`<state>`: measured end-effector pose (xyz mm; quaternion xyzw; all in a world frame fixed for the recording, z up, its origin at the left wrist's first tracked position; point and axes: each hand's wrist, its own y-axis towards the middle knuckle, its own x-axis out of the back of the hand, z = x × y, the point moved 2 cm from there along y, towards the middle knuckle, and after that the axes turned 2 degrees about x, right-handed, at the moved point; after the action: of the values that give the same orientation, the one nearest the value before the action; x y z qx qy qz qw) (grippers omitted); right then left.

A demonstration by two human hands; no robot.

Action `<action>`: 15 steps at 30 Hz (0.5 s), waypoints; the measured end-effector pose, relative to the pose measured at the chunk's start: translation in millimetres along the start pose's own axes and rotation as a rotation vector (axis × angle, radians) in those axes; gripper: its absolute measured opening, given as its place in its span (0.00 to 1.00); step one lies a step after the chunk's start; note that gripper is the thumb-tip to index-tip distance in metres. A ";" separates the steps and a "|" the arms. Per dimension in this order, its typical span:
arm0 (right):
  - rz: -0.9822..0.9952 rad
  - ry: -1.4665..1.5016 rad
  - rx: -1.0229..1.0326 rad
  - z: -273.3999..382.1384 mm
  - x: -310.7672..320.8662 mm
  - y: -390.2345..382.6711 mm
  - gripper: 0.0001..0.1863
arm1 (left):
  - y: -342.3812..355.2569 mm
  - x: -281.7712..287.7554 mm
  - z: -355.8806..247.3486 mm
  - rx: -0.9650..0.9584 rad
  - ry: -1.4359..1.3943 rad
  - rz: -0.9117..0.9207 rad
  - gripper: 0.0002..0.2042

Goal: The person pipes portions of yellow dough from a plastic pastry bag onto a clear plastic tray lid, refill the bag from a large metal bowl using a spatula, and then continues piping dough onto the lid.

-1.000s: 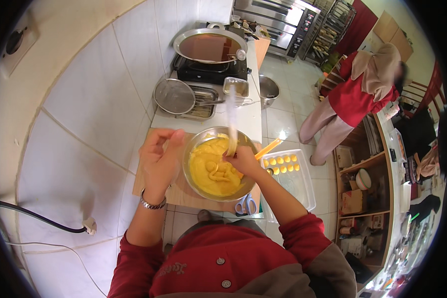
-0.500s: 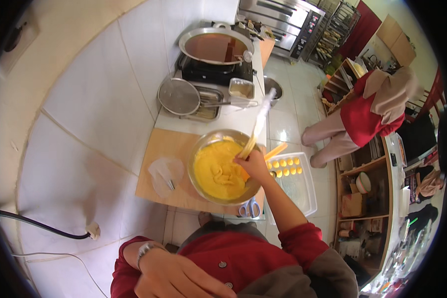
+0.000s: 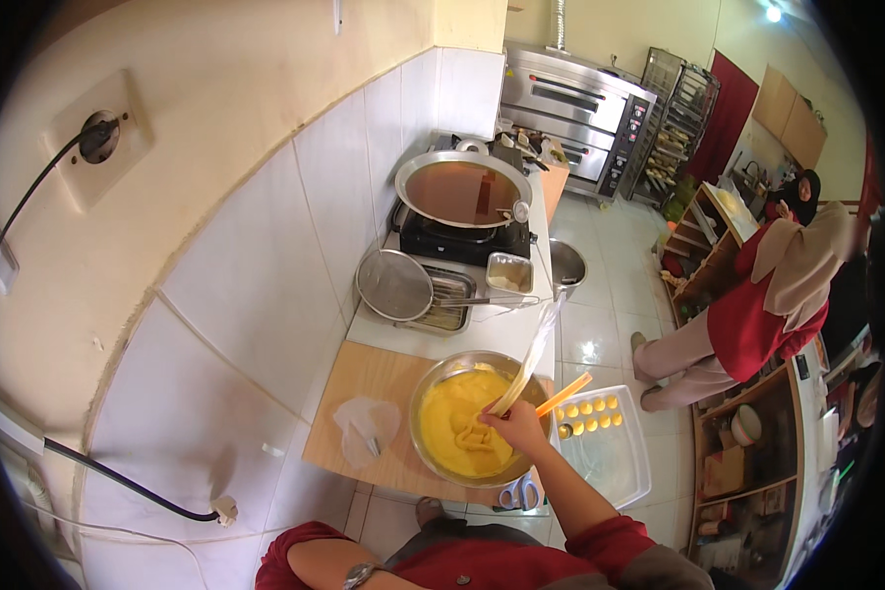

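Note:
My right hand (image 3: 517, 431) is closed around the lower end of a long, translucent plastic piping bag (image 3: 529, 366), whose top rises above the bowl. Yellow batter (image 3: 452, 418) fills much of the metal bowl (image 3: 445, 476) below that hand. An orange-handled utensil (image 3: 567, 390) leans on the bowl's right rim. Of my left hand (image 3: 393, 582), only the back by the watch shows at the lower edge; its fingers are out of sight. Left of the bowl, a clear plastic bag with a metal piping tip (image 3: 366, 423) lies on the wooden board (image 3: 344, 382). Scissors (image 3: 519, 494) rest at the board's front edge.
Beyond the board stand a sieve (image 3: 394, 284), a square metal container (image 3: 509, 274) and a wide pan of brown liquid (image 3: 470, 195) on a stove. Right of the bowl, a plastic tray (image 3: 615, 472) holds several yellow balls. A person in red (image 3: 757, 295) stands at the right-hand shelves.
The view has tilted up, so the scene sits lower and farther right. My left hand has mostly left the picture. My right hand still grips the piping bag over the bowl.

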<state>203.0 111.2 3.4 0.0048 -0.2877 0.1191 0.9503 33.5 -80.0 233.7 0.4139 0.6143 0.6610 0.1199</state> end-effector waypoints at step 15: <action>0.069 0.122 0.048 -3.0 26.8 -2.4 0.10 | 71.2 -0.4 -21.5 0.136 -0.168 0.228 0.10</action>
<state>226.8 115.0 15.7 0.0102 -0.2261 0.1589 0.9610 43.7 -111.0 300.6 0.5418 0.5944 0.5904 0.0668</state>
